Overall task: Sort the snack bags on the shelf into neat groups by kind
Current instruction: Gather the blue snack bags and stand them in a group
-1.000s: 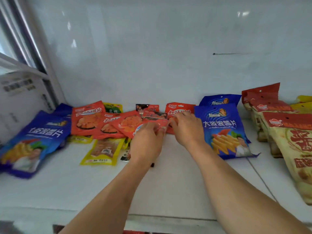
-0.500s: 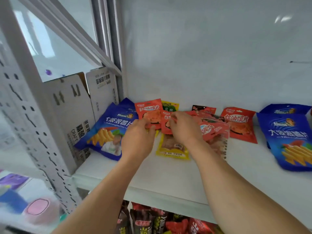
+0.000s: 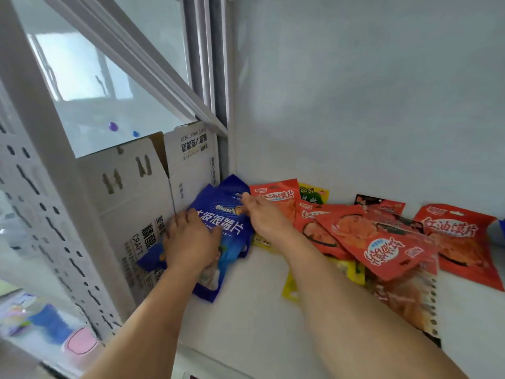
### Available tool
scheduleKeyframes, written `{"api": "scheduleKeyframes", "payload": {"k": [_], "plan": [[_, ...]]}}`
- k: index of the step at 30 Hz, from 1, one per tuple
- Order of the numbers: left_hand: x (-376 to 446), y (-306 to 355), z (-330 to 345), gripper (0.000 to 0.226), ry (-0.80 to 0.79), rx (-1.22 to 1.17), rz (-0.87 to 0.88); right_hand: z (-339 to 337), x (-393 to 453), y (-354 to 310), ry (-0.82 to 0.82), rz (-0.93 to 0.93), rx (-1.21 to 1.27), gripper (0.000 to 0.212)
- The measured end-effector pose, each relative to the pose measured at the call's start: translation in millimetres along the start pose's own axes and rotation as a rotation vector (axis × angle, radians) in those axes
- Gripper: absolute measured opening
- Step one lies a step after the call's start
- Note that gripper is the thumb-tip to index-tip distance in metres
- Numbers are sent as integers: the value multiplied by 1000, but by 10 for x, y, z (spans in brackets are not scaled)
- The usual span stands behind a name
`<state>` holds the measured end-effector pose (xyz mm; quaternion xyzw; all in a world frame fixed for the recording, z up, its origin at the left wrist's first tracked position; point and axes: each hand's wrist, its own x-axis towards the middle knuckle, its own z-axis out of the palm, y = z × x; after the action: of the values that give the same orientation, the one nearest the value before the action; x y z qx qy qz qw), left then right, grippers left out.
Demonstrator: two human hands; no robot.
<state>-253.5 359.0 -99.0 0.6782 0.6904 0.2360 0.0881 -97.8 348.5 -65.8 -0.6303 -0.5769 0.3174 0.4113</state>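
Note:
A blue chip bag lies at the shelf's left end against a cardboard box. My left hand lies on its lower half with fingers curled around its left edge. My right hand pinches the bag's top right corner. To the right, several red snack bags overlap in a loose pile, one more red bag lying apart at the far right. Yellow bags poke out behind and under the red ones, and a clear pack of brown snacks lies beneath the pile.
A white cardboard box stands outside the shelf's left end, by a perforated white upright. The white shelf board runs to a front edge below my arms. A white wall backs the shelf.
Both hands left the red bags and moved left onto the blue chip bag. My view turned further left, so the blue bags on the right dropped out of sight.

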Motion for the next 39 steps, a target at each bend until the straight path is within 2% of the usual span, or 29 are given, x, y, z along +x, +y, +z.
{"api": "scheduleKeyframes", "payload": {"k": [3, 7, 11, 16, 20, 22, 26, 31, 39], "plan": [[61, -16, 17, 88, -22, 3, -11, -45, 115, 75, 77, 26, -7, 53], [119, -72, 34, 101, -65, 25, -30, -33, 234, 148, 223, 94, -51, 45], [109, -148, 96, 99, -72, -35, -33, 42, 264, 148, 257, 200, -49, 55], [101, -183, 133, 101, -75, -101, -45, 13, 247, 2, 202, 376, 45, 55], [97, -225, 147, 100, -64, -200, -69, 12, 242, -11, 207, 497, 427, 42], [76, -247, 149, 98, -53, -256, -87, 11, 233, -9, 190, 525, 520, 34], [36, -268, 106, 87, -9, -350, -77, 34, 265, 1, 168, 545, 621, 32], [-15, -289, 35, 91, 3, -371, -82, 66, 322, -12, 100, 601, 708, 37], [-57, -297, -74, 87, -112, -427, -158, 90, 370, -91, 26, 559, 753, 34]]}}
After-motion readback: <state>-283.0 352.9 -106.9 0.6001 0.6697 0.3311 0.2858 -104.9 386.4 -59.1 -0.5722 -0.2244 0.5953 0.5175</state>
